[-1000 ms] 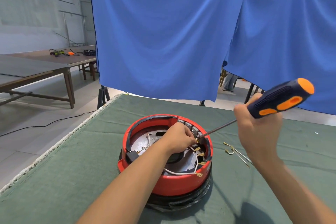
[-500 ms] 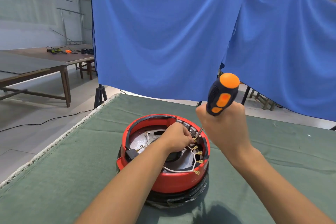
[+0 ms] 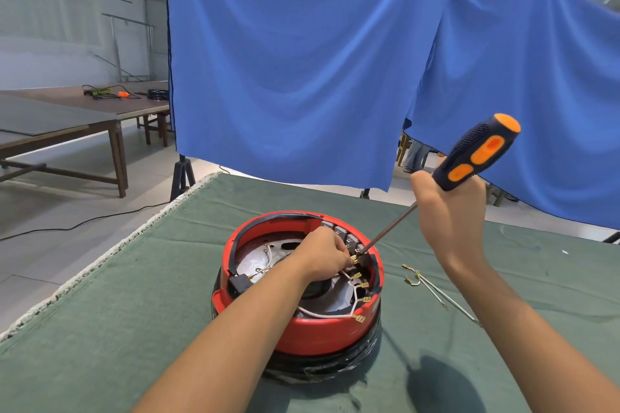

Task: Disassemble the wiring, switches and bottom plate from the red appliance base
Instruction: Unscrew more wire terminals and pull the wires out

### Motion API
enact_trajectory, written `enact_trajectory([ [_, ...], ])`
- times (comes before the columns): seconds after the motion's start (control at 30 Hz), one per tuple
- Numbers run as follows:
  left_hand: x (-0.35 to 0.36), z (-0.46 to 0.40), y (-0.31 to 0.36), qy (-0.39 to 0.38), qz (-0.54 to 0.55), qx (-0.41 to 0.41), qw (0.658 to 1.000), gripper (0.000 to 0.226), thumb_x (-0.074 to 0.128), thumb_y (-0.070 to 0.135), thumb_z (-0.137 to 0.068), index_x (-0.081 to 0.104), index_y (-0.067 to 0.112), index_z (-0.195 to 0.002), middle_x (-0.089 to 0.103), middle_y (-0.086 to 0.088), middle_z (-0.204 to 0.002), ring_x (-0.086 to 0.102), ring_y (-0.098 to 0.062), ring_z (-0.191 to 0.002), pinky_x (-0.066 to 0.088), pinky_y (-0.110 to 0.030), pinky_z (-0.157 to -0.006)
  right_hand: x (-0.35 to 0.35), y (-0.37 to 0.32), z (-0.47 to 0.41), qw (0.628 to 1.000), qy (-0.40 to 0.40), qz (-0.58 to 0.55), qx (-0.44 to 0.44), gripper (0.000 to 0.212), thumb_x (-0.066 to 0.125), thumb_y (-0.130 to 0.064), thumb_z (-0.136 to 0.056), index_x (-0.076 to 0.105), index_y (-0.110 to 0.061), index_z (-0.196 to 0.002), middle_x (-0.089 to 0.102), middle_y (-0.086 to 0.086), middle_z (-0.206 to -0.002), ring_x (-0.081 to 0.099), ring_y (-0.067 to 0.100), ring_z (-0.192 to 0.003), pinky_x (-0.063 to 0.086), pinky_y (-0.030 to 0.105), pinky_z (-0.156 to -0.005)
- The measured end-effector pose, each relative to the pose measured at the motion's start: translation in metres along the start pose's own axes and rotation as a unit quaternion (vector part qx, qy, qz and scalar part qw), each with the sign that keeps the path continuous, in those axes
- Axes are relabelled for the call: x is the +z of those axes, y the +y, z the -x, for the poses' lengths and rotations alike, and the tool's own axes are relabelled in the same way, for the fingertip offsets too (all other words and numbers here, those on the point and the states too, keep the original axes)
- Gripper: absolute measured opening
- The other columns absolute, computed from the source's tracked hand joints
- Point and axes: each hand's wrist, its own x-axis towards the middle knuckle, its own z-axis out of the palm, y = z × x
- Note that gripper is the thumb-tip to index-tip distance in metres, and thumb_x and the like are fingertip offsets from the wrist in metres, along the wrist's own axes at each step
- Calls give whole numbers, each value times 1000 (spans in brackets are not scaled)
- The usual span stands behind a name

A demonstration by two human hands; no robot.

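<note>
The red appliance base stands upside down on the green table cover, its inside facing up. White wires with brass terminals run along its right inner wall beside a row of grey switches. My left hand reaches into the base and pinches a brass terminal at the switch row. My right hand grips a black and orange screwdriver; its shaft slants down to the left and its tip meets that same terminal.
Loose wires with brass terminals lie on the green cover right of the base. A blue curtain hangs behind the table. Wooden tables stand at the far left, with a black cable on the floor.
My right hand swung the screwdriver handle from the right to upright over the base and back out to the right. My left hand stayed on the terminal.
</note>
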Motion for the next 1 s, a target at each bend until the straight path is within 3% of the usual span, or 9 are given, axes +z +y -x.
enact_trajectory([
  [0.23, 0, -2, -2, 8, 8, -17, 1000, 14, 64, 7, -79, 69, -5, -75, 61, -10, -71, 54, -16, -64, 45, -23, -58, -9, 17, 0, 996, 40, -38, 65, 25, 51, -15, -69, 30, -11, -56, 25, -9, -42, 22, 8, -43, 18, 17, -37],
  [0.37, -2, -1, 0, 8, 16, -31, 999, 11, 63, 8, -79, 66, 5, -69, 55, -8, -68, 47, -16, -56, 37, -16, -44, -8, 35, 10, 985, 74, -64, 143, 24, 53, -21, -65, 32, -15, -54, 28, -9, -44, 25, 12, -46, 23, 25, -43],
  [0.5, -4, 0, 5, 46, 42, -38, 997, 10, 64, 8, -76, 65, 7, -66, 57, -5, -67, 49, -17, -61, 39, -22, -53, -13, 55, 15, 966, 105, -128, 199, 30, 54, -19, -66, 33, -19, -45, 29, -8, -40, 27, 23, -49, 23, 35, -50],
  [0.7, -7, 7, 15, 129, 83, 18, 988, 29, 67, 5, -75, 59, 20, -51, 58, 9, -58, 52, -1, -58, 37, -16, -54, -26, 53, 6, 954, 125, -192, 193, 31, 56, -15, -66, 29, -22, -51, 28, -10, -44, 24, 20, -46, 20, 30, -45],
  [0.83, -10, 13, 20, 174, 123, 64, 975, 27, 71, 1, -71, 63, 19, -52, 63, 3, -68, 60, -13, -71, 48, -28, -69, -30, 47, 4, 938, 155, -241, 194, 33, 56, -12, -68, 33, -22, -47, 28, -9, -45, 25, 19, -46, 21, 25, -43],
  [1.0, -11, 14, 23, 206, 197, 83, 955, 28, 76, -6, -67, 69, 16, -51, 69, 5, -65, 64, -6, -92, 47, -22, -80, -26, 41, 14, 955, 103, -236, 146, 29, 67, -13, -86, 50, -21, -63, 46, -9, -47, 43, 12, -42, 35, 20, -41],
])
